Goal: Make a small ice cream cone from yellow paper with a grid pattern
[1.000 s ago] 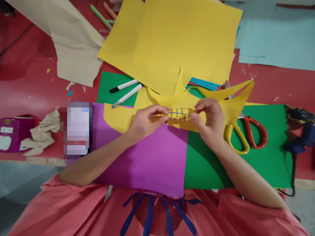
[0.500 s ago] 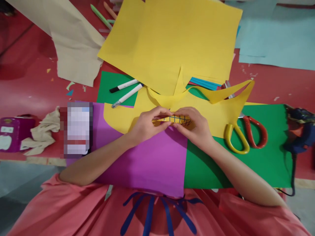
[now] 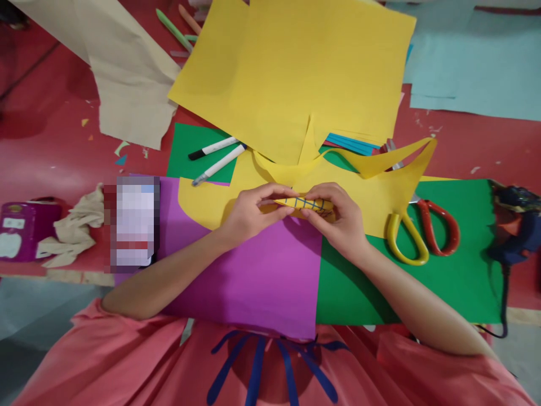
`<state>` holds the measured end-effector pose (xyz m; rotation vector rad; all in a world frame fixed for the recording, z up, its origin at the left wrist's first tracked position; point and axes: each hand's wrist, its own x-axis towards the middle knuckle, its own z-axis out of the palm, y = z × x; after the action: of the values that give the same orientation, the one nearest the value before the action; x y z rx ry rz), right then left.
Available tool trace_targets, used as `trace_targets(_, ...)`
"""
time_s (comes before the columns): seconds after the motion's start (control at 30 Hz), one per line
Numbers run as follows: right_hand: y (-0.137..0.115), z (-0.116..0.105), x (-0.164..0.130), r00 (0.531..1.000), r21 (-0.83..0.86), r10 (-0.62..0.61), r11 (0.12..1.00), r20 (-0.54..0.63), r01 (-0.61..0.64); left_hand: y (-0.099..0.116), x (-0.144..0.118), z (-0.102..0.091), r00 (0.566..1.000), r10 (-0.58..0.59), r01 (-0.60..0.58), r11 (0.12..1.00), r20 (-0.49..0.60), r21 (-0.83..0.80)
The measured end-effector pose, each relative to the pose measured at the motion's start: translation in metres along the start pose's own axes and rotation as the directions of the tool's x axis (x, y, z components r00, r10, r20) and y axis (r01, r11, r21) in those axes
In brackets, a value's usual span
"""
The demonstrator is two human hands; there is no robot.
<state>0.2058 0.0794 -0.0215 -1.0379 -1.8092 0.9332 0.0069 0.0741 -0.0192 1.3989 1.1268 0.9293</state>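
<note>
Paper curls in left hand and right hand.

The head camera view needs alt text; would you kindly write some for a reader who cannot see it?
A person's left hand and right hand pinch a small yellow paper piece with blue grid lines above a purple sheet. Scissors with yellow and red handles lie right of the hands, and two white markers and large yellow sheets lie beyond.
</note>
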Motion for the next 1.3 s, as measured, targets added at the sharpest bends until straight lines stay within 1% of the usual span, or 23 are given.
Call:
trace_targets(0.17,-0.001,0.000,0.000,1.000,0.000,-0.010,1.000,-0.014,0.010,-0.002,0.000,-0.001,1.000,-0.005,0.005,1.000,-0.019,0.007)
trace_targets(0.37,-0.001,0.000,-0.001,1.000,-0.037,-0.024,0.999,0.005,0.025,-0.003,-0.001,0.000,0.999,0.011,-0.009,0.998,-0.039,0.055)
trace_targets(0.57,-0.001,0.002,-0.001,0.999,-0.034,-0.032,0.999,0.008,0.032,-0.004,-0.002,0.000,0.996,0.075,-0.070,0.993,-0.050,0.092)
trace_targets(0.67,0.000,0.002,-0.002,1.000,0.003,-0.020,1.000,0.018,0.020,-0.002,-0.002,-0.001,0.992,0.120,-0.116,0.990,-0.048,0.077)
trace_targets(0.73,0.000,0.001,-0.003,1.000,0.045,0.010,0.999,0.023,-0.011,-0.001,-0.001,-0.002,0.992,0.117,-0.114,0.992,-0.037,0.058)
trace_targets(0.83,0.001,0.000,-0.003,0.995,0.112,0.100,0.988,0.022,-0.102,0.002,-0.001,-0.002,0.998,0.053,-0.052,0.998,-0.016,0.035)
trace_targets(0.93,-0.001,-0.001,-0.003,0.981,0.174,0.192,0.965,0.031,-0.195,0.002,-0.001,-0.002,1.000,0.001,-0.001,1.000,-0.021,-0.004)
trace_targets(1.03,-0.005,0.000,-0.003,0.965,0.270,0.249,0.927,0.080,-0.261,0.003,0.000,-0.001,0.999,-0.017,0.016,0.999,-0.037,-0.043)
trace_targets(1.13,-0.013,0.002,-0.005,0.943,0.356,0.288,0.875,0.165,-0.329,0.003,0.001,-0.001,0.999,-0.016,0.012,0.996,-0.038,-0.091)
trace_targets(1.2,-0.018,0.004,-0.006,0.924,0.367,0.319,0.850,0.210,-0.377,0.003,0.002,-0.001,1.000,-0.014,0.010,0.992,-0.024,-0.125)
trace_targets(1.3,-0.024,0.006,-0.008,0.910,0.329,0.348,0.852,0.224,-0.407,0.002,0.003,0.000,1.000,0.003,-0.003,0.987,-0.004,-0.159)
